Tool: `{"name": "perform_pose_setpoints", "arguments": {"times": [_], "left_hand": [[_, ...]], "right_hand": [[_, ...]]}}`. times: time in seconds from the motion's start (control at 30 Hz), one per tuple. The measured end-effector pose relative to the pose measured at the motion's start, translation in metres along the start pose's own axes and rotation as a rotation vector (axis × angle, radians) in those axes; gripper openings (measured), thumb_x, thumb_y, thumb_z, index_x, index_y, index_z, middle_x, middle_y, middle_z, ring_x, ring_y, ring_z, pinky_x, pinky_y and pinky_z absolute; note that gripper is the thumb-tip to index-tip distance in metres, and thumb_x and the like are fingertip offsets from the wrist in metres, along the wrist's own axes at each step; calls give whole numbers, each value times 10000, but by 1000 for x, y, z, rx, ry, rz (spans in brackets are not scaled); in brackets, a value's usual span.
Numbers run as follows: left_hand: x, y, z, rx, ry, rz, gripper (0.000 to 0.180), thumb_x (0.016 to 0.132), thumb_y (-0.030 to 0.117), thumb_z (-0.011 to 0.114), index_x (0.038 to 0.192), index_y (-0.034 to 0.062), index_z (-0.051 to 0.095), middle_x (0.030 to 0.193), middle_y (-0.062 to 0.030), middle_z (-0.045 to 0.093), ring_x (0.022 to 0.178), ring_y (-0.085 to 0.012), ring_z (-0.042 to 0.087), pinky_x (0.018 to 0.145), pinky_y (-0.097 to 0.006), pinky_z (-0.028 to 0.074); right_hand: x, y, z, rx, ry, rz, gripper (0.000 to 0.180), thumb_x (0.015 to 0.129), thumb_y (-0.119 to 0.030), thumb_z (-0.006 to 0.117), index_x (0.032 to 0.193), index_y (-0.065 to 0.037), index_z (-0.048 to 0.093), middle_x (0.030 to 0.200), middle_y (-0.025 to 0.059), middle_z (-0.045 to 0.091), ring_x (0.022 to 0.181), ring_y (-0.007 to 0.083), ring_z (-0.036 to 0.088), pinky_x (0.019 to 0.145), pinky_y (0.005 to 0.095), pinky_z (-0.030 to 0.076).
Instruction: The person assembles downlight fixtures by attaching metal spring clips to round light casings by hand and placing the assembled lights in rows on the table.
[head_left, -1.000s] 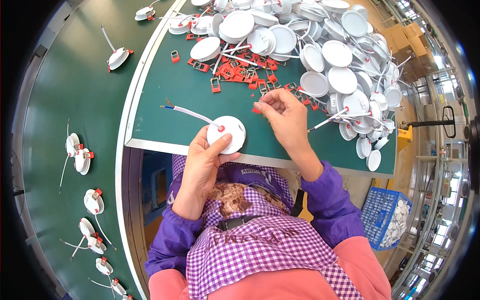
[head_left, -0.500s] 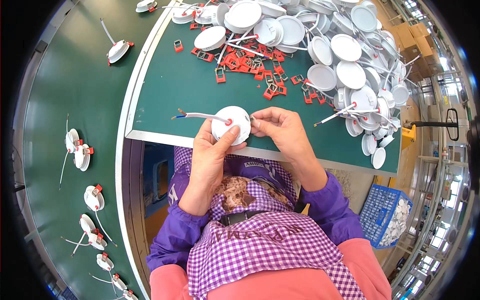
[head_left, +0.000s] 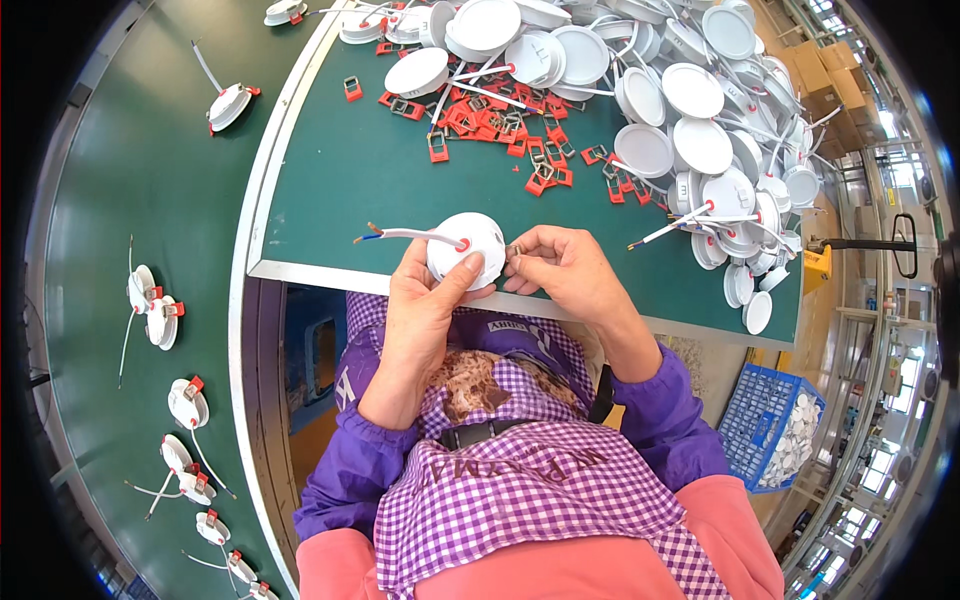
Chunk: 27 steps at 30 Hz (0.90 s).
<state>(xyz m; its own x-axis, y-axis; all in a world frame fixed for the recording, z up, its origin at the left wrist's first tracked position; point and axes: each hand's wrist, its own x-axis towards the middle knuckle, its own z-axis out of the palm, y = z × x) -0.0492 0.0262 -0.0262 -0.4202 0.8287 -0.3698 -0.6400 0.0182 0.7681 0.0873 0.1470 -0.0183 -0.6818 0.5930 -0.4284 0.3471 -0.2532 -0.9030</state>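
Note:
My left hand [head_left: 420, 310] is closed round a white round downlight [head_left: 480, 235], its thumb pressing on the back near the red cable grommet. A white cable [head_left: 405, 233] with bare brown and blue wire ends sticks out to the left. At the downlight's right edge, my right hand [head_left: 565, 270] pinches a small metal clip [head_left: 515, 251], mostly hidden by the fingers. Beyond the hands lie several loose red clips with metal springs [head_left: 490, 122] on the green tabletop [head_left: 340, 200].
A large heap of white downlights [head_left: 700, 147] covers the table's far right. On the left, a green belt [head_left: 90, 420] carries several downlights fitted with red clips [head_left: 187, 402]. A blue crate [head_left: 760, 420] of small white parts stands at lower right. Cardboard boxes [head_left: 825, 80] are stacked beyond.
The downlight and both hands have shifted slightly right. My right hand's fingers have curled closer together round the small clip. The downlights on the belt have moved slightly.

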Motion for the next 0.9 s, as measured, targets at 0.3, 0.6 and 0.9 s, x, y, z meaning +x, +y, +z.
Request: {"name": "perform_pose_setpoints", "arguments": {"times": [0.3, 0.6, 0.9], "left_hand": [[2, 1, -3, 34, -24, -1, 315, 892, 73, 647, 1163, -2, 506, 1102, -102, 611, 974, -189, 637, 770, -313, 594], [4, -4, -4, 86, -36, 40, 307, 895, 85, 646, 1155, -5, 510, 1103, -105, 611, 988, -186, 631, 799, -316, 589], [5, -2, -7, 51, -62, 0, 278, 906, 82, 631, 1145, 2, 514, 1098, -92, 617, 982, -174, 634, 803, -323, 585]], "right_hand": [[-3, 2, -2, 13, -24, 10, 245, 922, -178, 612, 1000, 53, 637, 858, 98, 676, 765, 170, 678, 667, 270, 539], [-3, -6, 1, 51, 10, 97, 240, 937, -180, 602, 1000, 47, 647, 877, 100, 677, 772, 165, 678, 678, 266, 542], [-6, 2, 1, 23, 120, -53, 203, 915, -122, 617, 1000, 56, 664, 888, 107, 686, 766, 167, 679, 690, 261, 540]]}}
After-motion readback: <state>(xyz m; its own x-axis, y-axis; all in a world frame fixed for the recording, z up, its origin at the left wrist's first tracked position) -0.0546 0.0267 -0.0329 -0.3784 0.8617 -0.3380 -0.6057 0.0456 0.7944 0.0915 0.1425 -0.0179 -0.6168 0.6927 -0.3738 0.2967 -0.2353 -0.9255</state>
